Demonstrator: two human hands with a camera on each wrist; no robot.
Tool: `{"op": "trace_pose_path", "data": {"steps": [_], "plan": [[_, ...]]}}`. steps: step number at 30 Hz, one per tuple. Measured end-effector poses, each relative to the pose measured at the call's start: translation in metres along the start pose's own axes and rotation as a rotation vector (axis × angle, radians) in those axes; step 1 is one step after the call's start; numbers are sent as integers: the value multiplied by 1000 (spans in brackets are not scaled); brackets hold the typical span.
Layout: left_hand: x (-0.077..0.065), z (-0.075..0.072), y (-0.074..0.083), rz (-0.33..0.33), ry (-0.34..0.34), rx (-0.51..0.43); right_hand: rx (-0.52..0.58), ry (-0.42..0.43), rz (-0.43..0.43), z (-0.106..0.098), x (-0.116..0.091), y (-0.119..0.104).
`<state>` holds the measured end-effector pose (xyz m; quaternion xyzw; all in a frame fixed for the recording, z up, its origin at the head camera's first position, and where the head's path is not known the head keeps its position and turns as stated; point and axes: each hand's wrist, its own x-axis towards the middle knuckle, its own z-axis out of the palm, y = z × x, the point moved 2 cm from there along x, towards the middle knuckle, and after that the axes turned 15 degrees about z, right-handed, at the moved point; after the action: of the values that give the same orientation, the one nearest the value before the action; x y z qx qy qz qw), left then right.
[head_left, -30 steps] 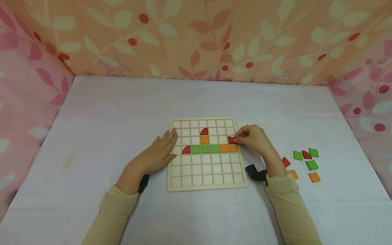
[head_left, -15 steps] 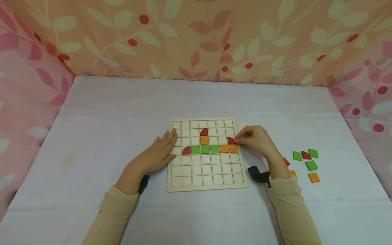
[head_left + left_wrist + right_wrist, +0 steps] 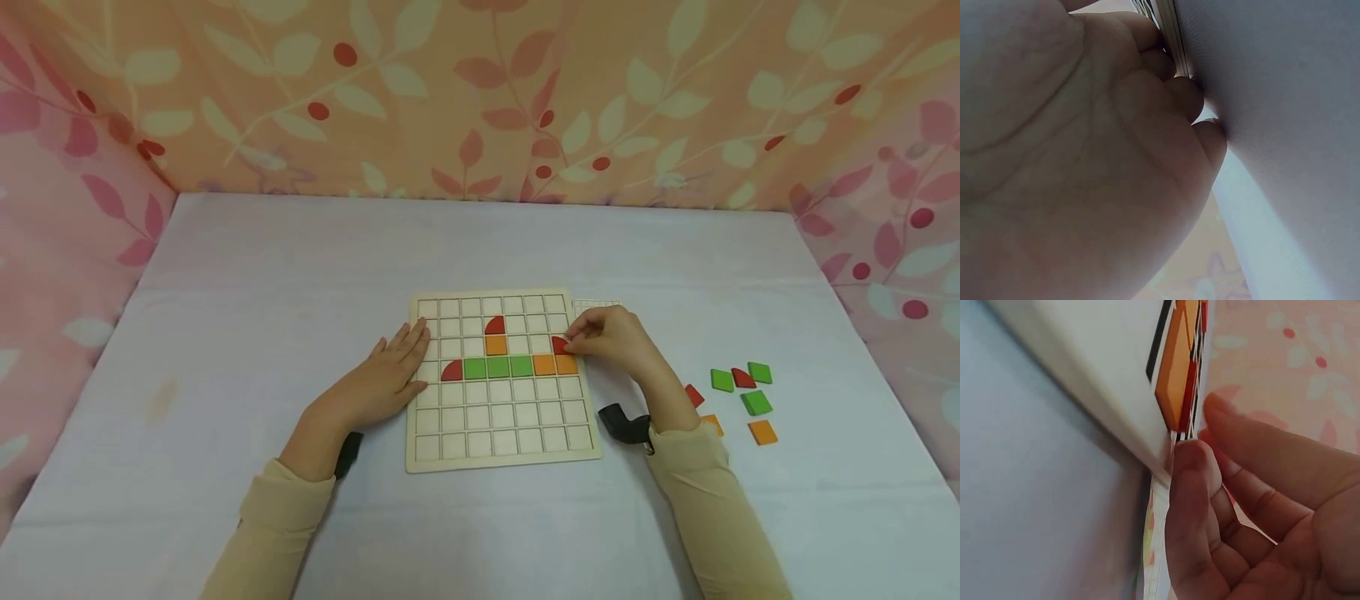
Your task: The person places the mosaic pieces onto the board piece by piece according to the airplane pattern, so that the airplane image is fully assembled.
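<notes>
My left hand [image 3: 381, 382] lies on the left side of a pale wooden grid board [image 3: 502, 464], its fingers extended over the rim; the left wrist view shows its palm and curled-looking fingertips at the board's edge. On the board's right side, the bent fingers and thumb of my right hand [image 3: 611, 337] pinch at a red quarter-circle tile [image 3: 558, 344], partly covered by the fingertips. Directly below that tile sits an orange square tile [image 3: 567, 364]. In the right wrist view, thumb and fingertips are right beside the red tile [image 3: 1188, 400], next to an orange tile [image 3: 1174, 381].
A row of a red quarter-circle [image 3: 452, 371], green squares [image 3: 497, 367] and orange squares crosses the board. Above stands an orange square [image 3: 496, 345] topped by another red quarter-circle [image 3: 494, 325]. Loose tiles [image 3: 757, 403] lie at right. A gridded card [image 3: 597, 305] shows behind my right hand.
My right hand stays at the red quarter-circle tile with only slight finger shifts. My left hand keeps its place on the board. The head view has shifted a little.
</notes>
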<state>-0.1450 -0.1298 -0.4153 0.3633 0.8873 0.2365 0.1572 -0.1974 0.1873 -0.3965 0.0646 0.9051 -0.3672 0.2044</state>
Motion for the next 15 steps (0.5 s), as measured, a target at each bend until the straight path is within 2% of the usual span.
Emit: {"op": "trace_pose_path", "data": {"steps": [5,15], "plan": [[0,2,-1,4,1,-5,-37,1,11,3,4,-3],[0,2,-3,7,-3,-5,-45,15,25,2,4,0]]}}
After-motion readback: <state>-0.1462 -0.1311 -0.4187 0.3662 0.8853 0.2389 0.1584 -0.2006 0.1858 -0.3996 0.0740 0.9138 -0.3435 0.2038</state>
